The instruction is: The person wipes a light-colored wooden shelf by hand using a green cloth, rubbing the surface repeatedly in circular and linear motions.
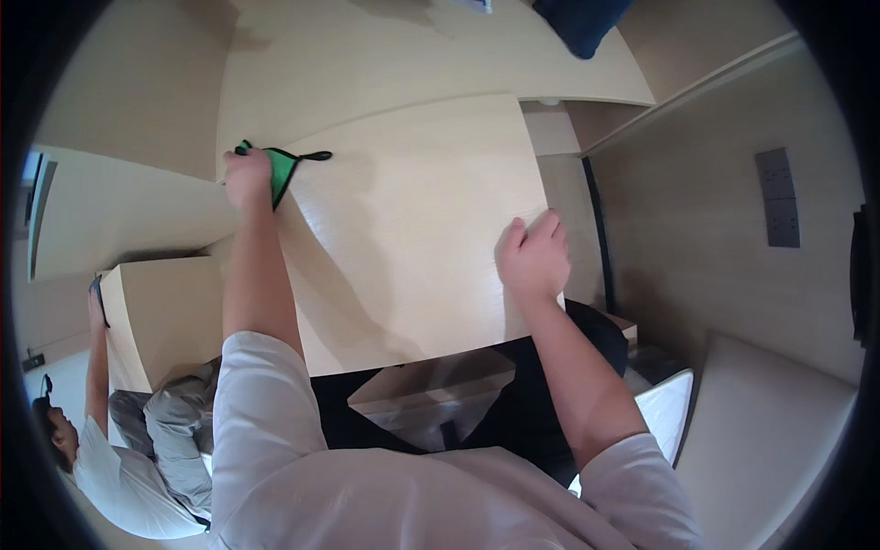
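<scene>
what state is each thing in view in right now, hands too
Left hand, closed on the green cloth
Green cloth, partly bunched in the left hand, black loop free
Right hand, fingers curled at the board's right edge; grip unclear
Pale wooden board, lying flat, near edge over the lap
Wall sockets, no plugs visible
Co-worker's hand, raised beside the wooden box

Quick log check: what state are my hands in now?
Left hand: closed on green cloth.
Right hand: curled at right edge of wooden panel; grip unclear.
</scene>
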`<action>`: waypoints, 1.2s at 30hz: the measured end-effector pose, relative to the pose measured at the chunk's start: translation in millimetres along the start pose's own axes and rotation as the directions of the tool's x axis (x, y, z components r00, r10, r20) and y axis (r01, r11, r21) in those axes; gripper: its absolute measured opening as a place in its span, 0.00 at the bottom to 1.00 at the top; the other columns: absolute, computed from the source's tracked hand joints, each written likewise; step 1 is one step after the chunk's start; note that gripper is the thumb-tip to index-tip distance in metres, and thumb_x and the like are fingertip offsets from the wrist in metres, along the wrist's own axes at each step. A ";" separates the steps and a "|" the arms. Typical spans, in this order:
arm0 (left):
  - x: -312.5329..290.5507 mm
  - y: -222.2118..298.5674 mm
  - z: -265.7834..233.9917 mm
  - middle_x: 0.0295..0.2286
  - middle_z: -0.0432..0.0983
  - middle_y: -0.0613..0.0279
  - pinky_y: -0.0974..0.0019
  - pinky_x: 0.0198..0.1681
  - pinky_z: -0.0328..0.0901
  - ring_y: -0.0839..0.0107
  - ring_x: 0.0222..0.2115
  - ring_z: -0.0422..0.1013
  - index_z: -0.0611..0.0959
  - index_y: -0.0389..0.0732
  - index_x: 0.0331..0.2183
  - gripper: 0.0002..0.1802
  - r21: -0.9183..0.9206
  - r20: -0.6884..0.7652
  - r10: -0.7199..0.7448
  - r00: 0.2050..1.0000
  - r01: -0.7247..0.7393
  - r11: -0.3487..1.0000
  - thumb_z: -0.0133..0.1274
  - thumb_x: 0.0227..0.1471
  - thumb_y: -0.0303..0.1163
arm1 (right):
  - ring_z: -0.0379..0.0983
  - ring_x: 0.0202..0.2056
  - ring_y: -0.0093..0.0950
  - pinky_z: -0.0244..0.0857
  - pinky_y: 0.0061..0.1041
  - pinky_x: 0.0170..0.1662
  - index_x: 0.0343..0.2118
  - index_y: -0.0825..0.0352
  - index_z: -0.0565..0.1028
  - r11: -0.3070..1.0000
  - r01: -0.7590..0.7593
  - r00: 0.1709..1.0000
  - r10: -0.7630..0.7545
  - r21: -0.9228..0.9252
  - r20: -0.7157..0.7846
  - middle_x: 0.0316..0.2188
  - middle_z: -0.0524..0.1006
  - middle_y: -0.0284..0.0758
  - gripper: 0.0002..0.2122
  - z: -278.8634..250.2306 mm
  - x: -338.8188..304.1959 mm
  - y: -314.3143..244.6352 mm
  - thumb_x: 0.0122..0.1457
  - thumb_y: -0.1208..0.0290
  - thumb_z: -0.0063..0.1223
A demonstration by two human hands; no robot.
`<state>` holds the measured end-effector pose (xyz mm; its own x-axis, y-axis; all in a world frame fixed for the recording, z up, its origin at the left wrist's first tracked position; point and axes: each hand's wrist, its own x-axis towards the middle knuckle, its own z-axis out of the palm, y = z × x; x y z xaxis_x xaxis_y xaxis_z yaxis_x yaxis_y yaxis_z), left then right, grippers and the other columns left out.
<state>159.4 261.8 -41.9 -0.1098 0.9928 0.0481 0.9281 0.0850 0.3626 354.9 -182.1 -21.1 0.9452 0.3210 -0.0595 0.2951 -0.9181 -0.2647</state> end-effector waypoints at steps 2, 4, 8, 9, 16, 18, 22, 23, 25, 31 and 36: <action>0.6 4.3 0.1 0.50 0.82 0.38 0.40 0.57 0.71 0.39 0.53 0.78 0.75 0.39 0.58 0.31 -0.011 -0.011 -0.031 0.999 0.031 0.999 0.46 0.64 0.52 | 0.77 0.51 0.51 0.73 0.52 0.50 0.58 0.71 0.67 1.000 -0.009 1.000 0.009 -0.003 0.020 0.49 0.77 0.51 0.28 -0.8 0.3 0.5 0.67 0.50 0.51; -5.1 1.4 -1.5 0.50 0.82 0.38 0.40 0.57 0.71 0.39 0.52 0.78 0.76 0.39 0.57 0.30 -0.020 -0.034 -0.064 0.997 0.063 0.998 0.46 0.65 0.51 | 0.77 0.51 0.51 0.73 0.52 0.49 0.58 0.71 0.66 1.000 -0.010 0.999 0.010 0.006 0.042 0.50 0.77 0.51 0.28 -2.7 1.1 2.3 0.67 0.50 0.51; -37.5 -0.1 -10.7 0.50 0.81 0.39 0.41 0.54 0.73 0.40 0.50 0.79 0.77 0.40 0.55 0.29 0.068 -0.037 0.066 0.997 -0.064 0.996 0.46 0.66 0.53 | 0.77 0.51 0.51 0.73 0.52 0.50 0.58 0.71 0.66 0.998 -0.013 0.999 0.010 0.058 0.051 0.49 0.77 0.51 0.28 5.3 5.3 5.3 0.67 0.50 0.51; -55.6 -2.3 -11.5 0.50 0.81 0.39 0.40 0.53 0.73 0.41 0.50 0.79 0.77 0.40 0.56 0.30 0.087 -0.065 0.067 0.996 -0.061 0.994 0.47 0.64 0.53 | 0.78 0.50 0.51 0.73 0.52 0.50 0.58 0.72 0.67 0.998 0.000 1.000 -0.002 0.060 0.026 0.49 0.77 0.51 0.28 7.0 4.3 8.2 0.67 0.50 0.51; -169.8 -80.6 -47.6 0.45 0.78 0.40 0.38 0.47 0.72 0.39 0.45 0.78 0.73 0.38 0.60 0.35 0.155 -0.127 0.134 0.983 -0.114 0.981 0.54 0.62 0.53 | 0.80 0.49 0.51 0.75 0.51 0.51 0.51 0.71 0.70 0.999 0.019 0.999 -0.018 0.041 -0.030 0.47 0.79 0.52 0.24 -2.8 2.6 1.6 0.67 0.50 0.49; -213.2 -110.8 -63.3 0.43 0.79 0.39 0.40 0.44 0.73 0.40 0.41 0.79 0.73 0.36 0.62 0.37 0.163 -0.172 0.205 0.963 -0.178 0.971 0.56 0.60 0.52 | 0.80 0.50 0.51 0.75 0.51 0.51 0.49 0.71 0.71 0.998 -0.001 0.999 0.005 0.067 -0.054 0.48 0.79 0.52 0.24 -1.1 2.0 2.7 0.68 0.50 0.48; -280.7 -164.6 -84.9 0.41 0.78 0.38 0.41 0.40 0.73 0.40 0.38 0.79 0.71 0.33 0.65 0.41 0.187 -0.179 0.267 0.947 -0.234 0.954 0.58 0.58 0.49 | 0.80 0.50 0.51 0.75 0.51 0.51 0.50 0.70 0.71 0.997 0.015 0.999 -0.011 0.075 -0.053 0.49 0.79 0.53 0.25 3.6 5.1 4.4 0.68 0.49 0.48; -289.0 -171.5 -90.6 0.40 0.78 0.39 0.41 0.38 0.73 0.40 0.37 0.79 0.70 0.32 0.65 0.43 0.200 -0.171 0.291 0.941 -0.256 0.946 0.58 0.58 0.49 | 0.80 0.50 0.50 0.75 0.51 0.52 0.51 0.70 0.71 0.997 0.004 0.999 0.000 0.077 -0.047 0.49 0.80 0.52 0.25 0.5 4.9 3.7 0.68 0.48 0.47; -299.1 -181.0 -106.1 0.42 0.78 0.37 0.39 0.44 0.72 0.39 0.41 0.78 0.68 0.31 0.67 0.44 0.172 -0.071 0.281 0.957 -0.266 0.948 0.57 0.58 0.49 | 0.80 0.50 0.50 0.75 0.50 0.52 0.51 0.70 0.71 0.997 -0.010 0.999 0.013 0.075 -0.039 0.49 0.80 0.51 0.25 -3.4 1.5 -1.5 0.69 0.48 0.47; -317.0 -178.3 -107.4 0.62 0.65 0.23 0.24 0.72 0.35 0.28 0.71 0.50 0.54 0.35 0.75 0.49 0.171 0.282 0.572 0.770 -0.627 0.760 0.47 0.64 0.54 | 0.79 0.53 0.48 0.75 0.50 0.53 0.52 0.69 0.71 0.997 -0.024 0.999 0.027 0.070 -0.041 0.52 0.79 0.49 0.26 1.2 6.1 3.9 0.69 0.47 0.46; -308.3 -140.4 -107.9 0.62 0.66 0.22 0.16 0.70 0.30 0.31 0.74 0.40 0.54 0.45 0.76 0.53 0.073 0.258 0.726 0.637 -0.762 0.643 0.49 0.61 0.62 | 0.79 0.53 0.48 0.74 0.50 0.53 0.53 0.69 0.71 0.998 -0.027 0.999 0.030 0.062 -0.033 0.52 0.78 0.50 0.26 0.3 3.1 1.2 0.68 0.48 0.48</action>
<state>24.6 -65.4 -7.2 0.6960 0.7160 0.0536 0.7062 -0.6961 0.1288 358.1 -182.0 -21.9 0.9576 0.2858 -0.0351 0.2598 -0.9102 -0.3225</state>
